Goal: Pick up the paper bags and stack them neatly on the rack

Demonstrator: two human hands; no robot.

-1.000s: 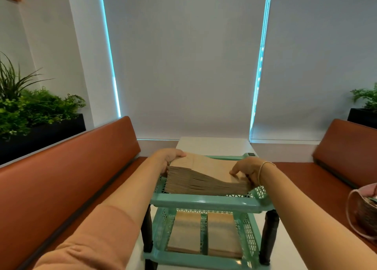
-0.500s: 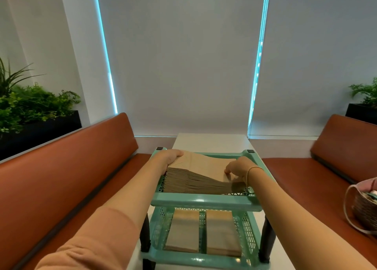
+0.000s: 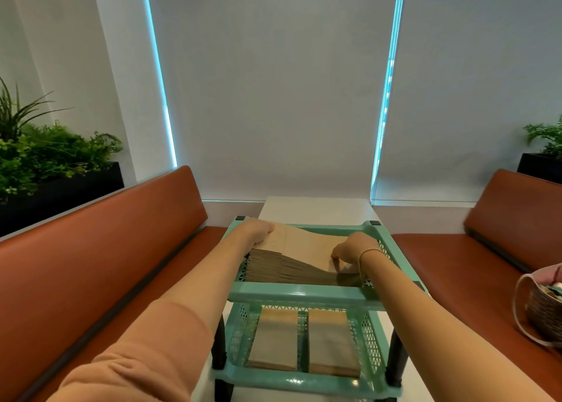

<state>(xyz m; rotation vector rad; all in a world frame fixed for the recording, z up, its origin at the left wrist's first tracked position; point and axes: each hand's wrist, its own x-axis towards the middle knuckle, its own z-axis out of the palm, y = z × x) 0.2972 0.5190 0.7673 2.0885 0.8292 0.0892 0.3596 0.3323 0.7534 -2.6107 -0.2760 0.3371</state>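
Stack of paper bags (image 3: 292, 257) sits in top tray of the green rack (image 3: 299, 293), long axis running 9 to 3 o'clock between the hands. Left hand (image 3: 257, 230) grips the thick 9 o'clock end, fingers curled over it. Right hand (image 3: 349, 248) at 3 o'clock presses curled fingertips onto the thin end. Bags: brown, flat, fanned into a wedge (edges not yet flush). More bags on lower tray.
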